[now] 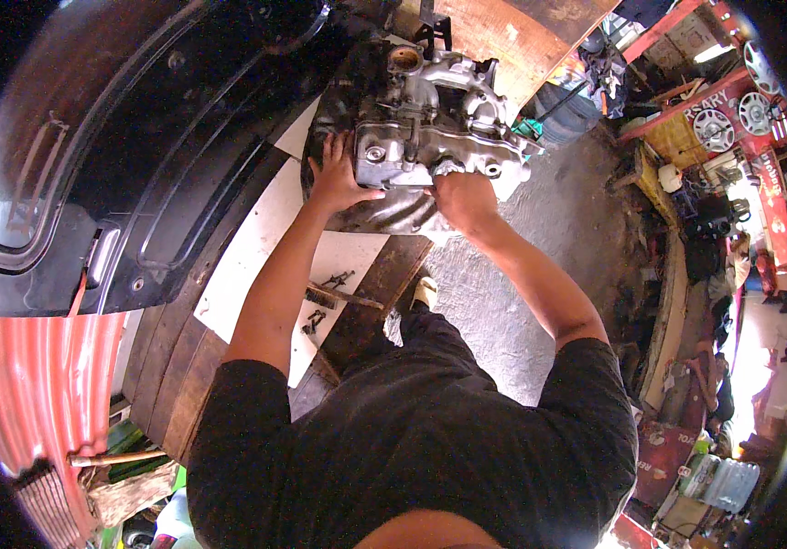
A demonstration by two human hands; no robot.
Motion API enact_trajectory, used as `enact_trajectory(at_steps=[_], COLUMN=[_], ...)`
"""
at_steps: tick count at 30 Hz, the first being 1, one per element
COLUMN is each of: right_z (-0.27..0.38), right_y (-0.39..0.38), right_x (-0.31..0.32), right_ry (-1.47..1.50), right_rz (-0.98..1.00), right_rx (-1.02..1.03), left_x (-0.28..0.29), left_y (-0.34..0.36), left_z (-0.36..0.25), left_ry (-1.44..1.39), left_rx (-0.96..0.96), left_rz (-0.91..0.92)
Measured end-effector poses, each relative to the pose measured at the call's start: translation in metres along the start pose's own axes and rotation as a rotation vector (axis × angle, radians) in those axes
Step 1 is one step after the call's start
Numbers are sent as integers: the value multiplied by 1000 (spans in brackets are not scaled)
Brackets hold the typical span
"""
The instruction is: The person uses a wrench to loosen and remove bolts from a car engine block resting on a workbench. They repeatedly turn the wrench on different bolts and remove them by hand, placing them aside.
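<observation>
A grey metal engine (pixel 430 142) sits on the bench in front of me, with pipes and round openings on its upper side. My left hand (pixel 334 178) lies against its left side, fingers spread and thumb stretched along the near edge. At the near right edge of the engine is my right hand (pixel 467 199), its fingers curled in and closed. A crumpled pale grey bit (pixel 448 168) shows just beyond the right knuckles; I cannot tell whether it is a cloth or part of the engine. The right fingertips are hidden.
Under the engine lies a white board (pixel 252 270) on a wooden plank bench (pixel 183 384). Several dark bolts (pixel 314 322) and a brush (pixel 321 296) rest on it. A black car panel (pixel 146 156) looms at left. Wheel covers (pixel 714 130) hang at right, above plastic bottles (pixel 732 485).
</observation>
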State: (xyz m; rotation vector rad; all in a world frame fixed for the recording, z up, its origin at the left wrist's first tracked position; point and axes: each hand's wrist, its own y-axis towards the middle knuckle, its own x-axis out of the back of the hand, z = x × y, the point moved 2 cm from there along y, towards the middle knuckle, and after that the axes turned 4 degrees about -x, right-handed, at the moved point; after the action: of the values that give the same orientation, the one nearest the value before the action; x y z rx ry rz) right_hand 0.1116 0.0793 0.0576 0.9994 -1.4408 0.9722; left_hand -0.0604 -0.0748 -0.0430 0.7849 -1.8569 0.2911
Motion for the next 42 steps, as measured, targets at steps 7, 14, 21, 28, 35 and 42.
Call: enact_trajectory(at_steps=[7,14,21,28,35,42], right_z=[-13,68,113,122,125,128], right_y=[-48,-57,-37,-29,-23,-27], right_x=[-109,-174,-187,-206,-219,-236], right_ry=[918,2086,2235,2225,2016,1697], right_rz=[7,317,302,271,129,-132], right_rx=[-266,-679,-764,-764,-769,-736], left_x=[6,-5,-8,-8,-6,-7], left_y=[0,1,-1,-1,0,0], left_z=[0,7,6,-1,-6,-5], left_ry=[-11,26,34,1,-7,-65], left_rx=[-10,0,20,17,28,24], left_rz=[69,54,-18,-95,-118,-110])
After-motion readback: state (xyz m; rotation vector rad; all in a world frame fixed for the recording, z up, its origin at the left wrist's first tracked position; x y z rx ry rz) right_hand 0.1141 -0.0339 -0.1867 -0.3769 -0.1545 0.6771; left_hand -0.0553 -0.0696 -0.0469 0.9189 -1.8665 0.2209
